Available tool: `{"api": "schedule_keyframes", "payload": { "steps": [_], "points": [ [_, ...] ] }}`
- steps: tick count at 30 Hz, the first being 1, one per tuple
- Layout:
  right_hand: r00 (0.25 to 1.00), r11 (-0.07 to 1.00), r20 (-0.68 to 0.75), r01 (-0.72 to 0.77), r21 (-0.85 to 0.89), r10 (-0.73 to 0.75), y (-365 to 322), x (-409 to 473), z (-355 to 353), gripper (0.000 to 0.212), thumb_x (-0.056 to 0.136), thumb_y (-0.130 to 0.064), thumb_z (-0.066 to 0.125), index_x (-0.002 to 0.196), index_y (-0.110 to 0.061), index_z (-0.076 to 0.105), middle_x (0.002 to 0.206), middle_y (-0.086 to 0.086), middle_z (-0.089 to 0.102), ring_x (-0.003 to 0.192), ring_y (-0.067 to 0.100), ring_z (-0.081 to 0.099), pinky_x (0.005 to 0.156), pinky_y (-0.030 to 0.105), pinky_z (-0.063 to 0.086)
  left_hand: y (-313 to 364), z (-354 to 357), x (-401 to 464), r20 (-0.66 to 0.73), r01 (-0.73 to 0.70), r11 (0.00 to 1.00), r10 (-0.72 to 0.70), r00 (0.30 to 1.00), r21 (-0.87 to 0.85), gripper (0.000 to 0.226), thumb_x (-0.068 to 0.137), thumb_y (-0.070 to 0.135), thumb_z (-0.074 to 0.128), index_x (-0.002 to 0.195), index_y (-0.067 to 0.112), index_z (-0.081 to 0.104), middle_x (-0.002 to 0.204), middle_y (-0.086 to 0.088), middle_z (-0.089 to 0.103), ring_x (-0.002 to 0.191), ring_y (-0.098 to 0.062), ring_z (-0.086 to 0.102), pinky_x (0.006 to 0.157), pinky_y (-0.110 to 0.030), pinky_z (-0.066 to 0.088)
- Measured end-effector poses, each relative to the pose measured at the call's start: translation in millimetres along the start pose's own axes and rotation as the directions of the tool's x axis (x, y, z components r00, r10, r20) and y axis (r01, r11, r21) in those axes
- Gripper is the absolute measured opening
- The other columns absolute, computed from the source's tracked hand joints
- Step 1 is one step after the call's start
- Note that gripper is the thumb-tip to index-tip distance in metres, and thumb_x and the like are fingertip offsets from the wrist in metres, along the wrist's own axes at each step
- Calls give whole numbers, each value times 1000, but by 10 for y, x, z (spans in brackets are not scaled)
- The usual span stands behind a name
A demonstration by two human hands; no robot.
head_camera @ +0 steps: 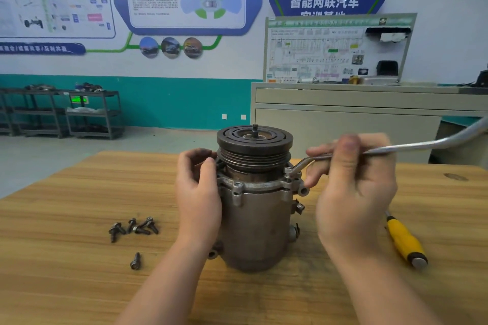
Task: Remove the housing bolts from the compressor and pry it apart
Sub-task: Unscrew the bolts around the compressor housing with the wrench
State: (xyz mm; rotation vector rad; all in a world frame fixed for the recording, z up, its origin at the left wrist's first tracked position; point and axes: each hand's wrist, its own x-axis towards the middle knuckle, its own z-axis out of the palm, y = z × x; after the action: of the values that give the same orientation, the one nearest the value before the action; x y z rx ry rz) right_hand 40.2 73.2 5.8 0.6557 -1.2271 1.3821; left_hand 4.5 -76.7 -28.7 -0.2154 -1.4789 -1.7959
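**Compressor upright on the table, wrench on a flange bolt**

Compressor [254, 208] stands on end about mid-table, closer to the far edge than the near one, pulley [254, 144] up top with the shaft stub poking out of the middle. Table [66, 285] is wood-grain.

Left hand [198, 192] is wrapped around the left side of the housing, fingers curled up by the flange just under the pulley, so it's gripping the body. Right hand [353, 187] is closed around the shank of a bent silver wrench [396, 149]; the handle runs off toward the right edge of the shot and the working end sits down on the flange at the compressor's right shoulder, right where a bolt goes. Can't actually see the bolt head under it. The hand is a bit blurred.

Loose bolts [132, 228] are lying in a little cluster toward the left of the compressor, plus one more bolt [135, 261] by itself nearer the front edge. Screwdriver [405, 241] with a yellow handle lies on the table to the right, partly behind the right hand.
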Motion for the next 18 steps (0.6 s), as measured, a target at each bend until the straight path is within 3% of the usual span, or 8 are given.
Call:
{"api": "schedule_keyframes", "payload": {
  "steps": [2, 4, 7, 10, 12, 14, 16, 18],
  "points": [
    [951, 954, 169, 278, -108, -258, -6, -94, 20, 21, 103, -35, 41, 87, -23, 50, 66, 8, 58, 53, 14, 53, 50, 26, 46, 11, 3, -1, 2, -5, 1000, 5, 1000, -5, 9, 93, 15, 50, 96, 19, 56, 92, 2, 62, 82, -3, 58, 75, -17, 48],
    [890, 880, 234, 436, -187, -391, 20, -177, 56, 26, 103, -30, 41, 87, -11, 49, 66, 12, 57, 62, 14, 51, 60, 16, 44, 16, 9, 1, 0, -12, 1000, 12, 1000, -10, 9, 93, 14, 49, 94, 20, 56, 91, 2, 61, 81, -3, 58, 75, -17, 48],
    [942, 927, 99, 333, -171, -321, 42, -233, 108, 27, 104, -31, 38, 89, -13, 49, 70, 7, 54, 62, 13, 50, 61, 15, 41, 8, 8, 6, 0, -7, 1000, 7, 1000, -21, 14, 86, 24, 48, 96, 18, 56, 91, 2, 62, 81, -3, 58, 74, -14, 47],
    [989, 993, -110, 109, 54, -102, 13, -191, 99, 22, 105, -31, 34, 89, -25, 48, 68, 9, 54, 44, 17, 43, 44, 22, 35, 0, 2, 3, 6, 1, 1000, -1, 1000, -26, 13, 88, 21, 49, 98, 17, 57, 92, 2, 62, 81, -1, 59, 74, -14, 47],
    [963, 965, -196, -139, 222, 184, 36, -88, 73, 29, 103, -29, 32, 81, -16, 44, 63, 4, 58, 35, 17, 40, 40, 18, 31, 2, 8, 4, 7, 11, 999, -10, 1000, -41, 15, 85, 24, 49, 97, 18, 57, 90, 4, 62, 80, 1, 59, 71, -11, 47],
    [849, 819, -147, -421, 390, 507, 118, 50, 54, 36, 103, -26, 31, 73, -13, 44, 55, 4, 59, 31, 15, 38, 40, 15, 31, 10, 12, 8, 4, 17, 999, -16, 1000, -46, 16, 83, 27, 48, 94, 21, 57, 87, 7, 62, 78, 3, 59, 68, -9, 46],
    [649, 564, -25, -640, 522, 760, 203, 198, 37, 36, 105, -24, 32, 73, -12, 44, 50, 5, 57, 30, 13, 40, 37, 16, 34, 10, 11, 5, 3, 21, 999, -21, 1000, -48, 15, 83, 27, 48, 94, 22, 57, 86, 9, 62, 77, 4, 59, 67, -9, 45],
    [491, 314, 74, -658, 684, 868, 234, 303, -32, 30, 105, -24, 36, 79, -13, 46, 54, 6, 61, 37, 11, 52, 37, 17, 41, 9, 8, -1, 4, 21, 999, -21, 1000, -40, 16, 83, 28, 48, 95, 21, 57, 86, 9, 62, 78, 3, 59, 69, -10, 46]
  ]
}}
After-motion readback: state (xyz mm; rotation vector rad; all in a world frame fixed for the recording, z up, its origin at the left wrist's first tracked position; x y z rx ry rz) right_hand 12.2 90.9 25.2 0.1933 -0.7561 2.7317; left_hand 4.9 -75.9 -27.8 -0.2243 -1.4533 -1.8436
